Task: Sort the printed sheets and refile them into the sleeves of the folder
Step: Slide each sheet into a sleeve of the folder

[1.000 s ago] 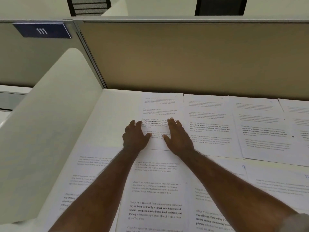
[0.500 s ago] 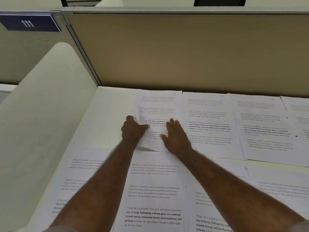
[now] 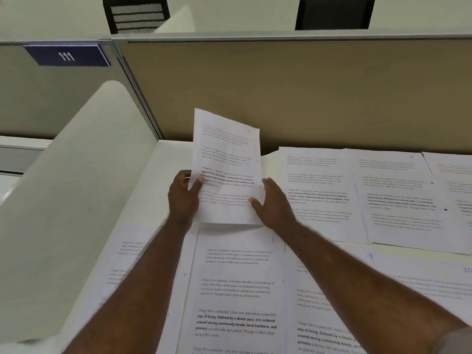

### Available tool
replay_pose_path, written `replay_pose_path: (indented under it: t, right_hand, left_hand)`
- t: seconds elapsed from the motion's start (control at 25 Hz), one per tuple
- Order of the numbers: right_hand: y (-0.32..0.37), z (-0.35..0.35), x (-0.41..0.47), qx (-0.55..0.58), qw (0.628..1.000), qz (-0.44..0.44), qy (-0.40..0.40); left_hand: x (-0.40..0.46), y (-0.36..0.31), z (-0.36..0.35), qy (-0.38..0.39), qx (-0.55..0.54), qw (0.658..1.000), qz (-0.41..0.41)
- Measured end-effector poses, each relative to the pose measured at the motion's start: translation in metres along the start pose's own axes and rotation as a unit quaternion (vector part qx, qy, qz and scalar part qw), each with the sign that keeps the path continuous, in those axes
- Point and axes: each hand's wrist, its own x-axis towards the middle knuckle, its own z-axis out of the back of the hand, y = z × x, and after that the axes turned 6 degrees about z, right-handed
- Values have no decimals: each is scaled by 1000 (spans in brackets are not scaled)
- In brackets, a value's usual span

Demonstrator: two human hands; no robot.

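Gripping the printed sheet (image 3: 227,172), left hand (image 3: 182,194) tilts it upright.

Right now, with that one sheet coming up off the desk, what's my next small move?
Probably lift it clear. The left hand pinches the raised sheet at its left edge, the right hand steadies its right edge, and its bottom edge sits just over the sheet below.

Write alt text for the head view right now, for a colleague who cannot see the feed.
A person's left hand pinches a printed sheet by its left edge and lifts it off the desk, while the right hand steadies its right edge with straight fingers. More printed sheets lie spread in rows over the desk in front of a beige partition.
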Motion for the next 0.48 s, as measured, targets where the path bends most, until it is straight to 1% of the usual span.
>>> replay_pose_path:
  t: [0.04,0.12,0.2,0.24,0.36,0.48]
  right_hand:
    - [4,6,-2,23,1000,-2,-13]
    - [13,19,-7,105,993,-35,-37]
    - [20,31,-16,211,973,-69,-61]
    - [22,37,-24,249,963,-68,-75]
    - [24,55,-49,300,945,-46,-119]
    - [23,86,-88,332,931,-48,-148]
  left_hand:
    - [-6,-6,6,6,-17,1000,-10]
    - [-19,-18,17,19,-53,998,-16]
    - [-33,-28,27,25,-97,995,-10]
    - [-42,-33,31,26,-122,992,-5]
    - [-68,-46,37,26,-166,986,15]
    - [-106,-54,30,53,-205,977,35]
